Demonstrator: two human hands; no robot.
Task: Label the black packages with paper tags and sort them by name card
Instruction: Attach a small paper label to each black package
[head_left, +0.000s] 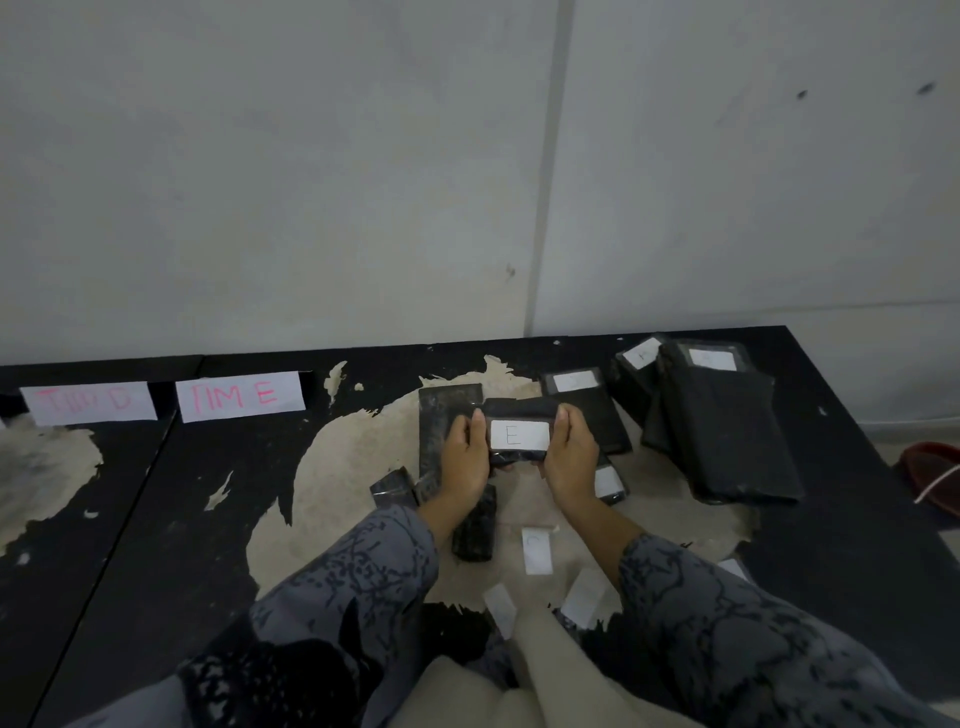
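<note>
A white paper tag (519, 435) marked "E" is seen on a glossy black package (517, 410). The package is gripped at its ends by the left hand (466, 457) and right hand (570, 452). Left of the hands, a card (240, 396) reads "TIM E" in pink.

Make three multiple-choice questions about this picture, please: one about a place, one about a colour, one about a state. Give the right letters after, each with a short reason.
1. Where does the "TIM E" name card stand?
A. At the back of the table, left of the hands
B. Under the stack of packages on the right
C. On the person's lap

2. What colour is the writing on that name card?
A. Blue
B. Pink
C. Green

3. What is the state of the package with the E tag?
A. Lying alone at the table's edge
B. Held between both hands
C. Torn open

Answers:
1. A: the card stands against the wall, left of the left hand.
2. B: the letters are pink on white paper.
3. B: the left hand and the right hand each have a grip on one end of it.
</note>
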